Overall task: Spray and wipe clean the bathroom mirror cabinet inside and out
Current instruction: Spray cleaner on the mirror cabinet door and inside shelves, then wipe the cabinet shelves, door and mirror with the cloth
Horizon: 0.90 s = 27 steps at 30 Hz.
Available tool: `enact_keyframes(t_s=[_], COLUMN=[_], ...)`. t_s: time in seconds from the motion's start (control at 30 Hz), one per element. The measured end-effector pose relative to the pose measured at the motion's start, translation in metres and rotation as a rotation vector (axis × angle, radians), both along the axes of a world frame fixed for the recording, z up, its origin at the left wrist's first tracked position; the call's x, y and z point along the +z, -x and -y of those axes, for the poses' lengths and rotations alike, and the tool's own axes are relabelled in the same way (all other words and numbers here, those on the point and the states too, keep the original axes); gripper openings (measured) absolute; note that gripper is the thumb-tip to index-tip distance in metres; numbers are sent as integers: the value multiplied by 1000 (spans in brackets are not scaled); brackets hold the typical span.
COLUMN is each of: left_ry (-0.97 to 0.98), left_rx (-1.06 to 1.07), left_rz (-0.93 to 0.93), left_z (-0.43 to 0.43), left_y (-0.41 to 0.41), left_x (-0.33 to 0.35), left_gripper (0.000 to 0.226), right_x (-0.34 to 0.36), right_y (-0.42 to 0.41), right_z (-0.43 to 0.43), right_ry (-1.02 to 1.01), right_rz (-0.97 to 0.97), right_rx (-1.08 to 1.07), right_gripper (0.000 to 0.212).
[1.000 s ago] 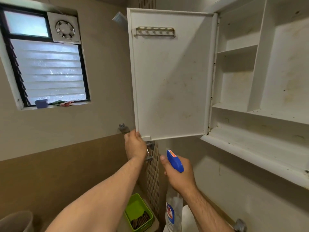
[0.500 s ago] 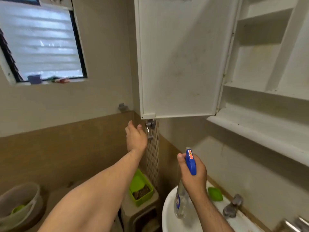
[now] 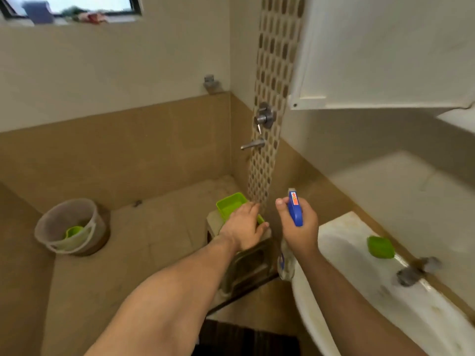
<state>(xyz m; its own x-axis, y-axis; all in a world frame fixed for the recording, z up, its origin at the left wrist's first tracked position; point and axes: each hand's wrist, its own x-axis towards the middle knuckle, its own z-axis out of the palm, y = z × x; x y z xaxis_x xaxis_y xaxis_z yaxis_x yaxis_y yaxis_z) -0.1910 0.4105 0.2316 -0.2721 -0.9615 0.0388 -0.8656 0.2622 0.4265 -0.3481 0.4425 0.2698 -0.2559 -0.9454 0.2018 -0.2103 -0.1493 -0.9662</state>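
Standing beneath the left hand [image 3: 244, 227], a stool [image 3: 246, 268] bears a tray [image 3: 229, 201].

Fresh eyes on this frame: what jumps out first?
The right hand grips a blue-headed spray bottle at centre, beside the left hand held over a green tray. The open white cabinet door fills the upper right; a bucket stands on the floor at left.

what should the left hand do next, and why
Probably lower the left hand into the green tray and pick up something to wipe with: it is open over the tray, the right hand grips the spray bottle, and neither hand holds a cloth. The tray's contents are hidden.
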Motion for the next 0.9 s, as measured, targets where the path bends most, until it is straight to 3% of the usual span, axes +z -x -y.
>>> enact_keyframes(t_s=[0.17,0.5,0.9], left_ry=[-88,-207,-296], left_rx=[1,-233,-173], left_rz=[1,67,140], left_z=[41,112,217], left_y=[-61,-133,-121], left_x=[-35,-75,-130], left_gripper=[71,82,75], right_x=[-30,-78,-150], right_y=[-56,-127,-157], right_z=[46,130,233], right_ry=[-73,-389,-533], right_rz=[-61,-467,-270], right_rx=[-22,-191,-321], right_gripper=[19,54,41])
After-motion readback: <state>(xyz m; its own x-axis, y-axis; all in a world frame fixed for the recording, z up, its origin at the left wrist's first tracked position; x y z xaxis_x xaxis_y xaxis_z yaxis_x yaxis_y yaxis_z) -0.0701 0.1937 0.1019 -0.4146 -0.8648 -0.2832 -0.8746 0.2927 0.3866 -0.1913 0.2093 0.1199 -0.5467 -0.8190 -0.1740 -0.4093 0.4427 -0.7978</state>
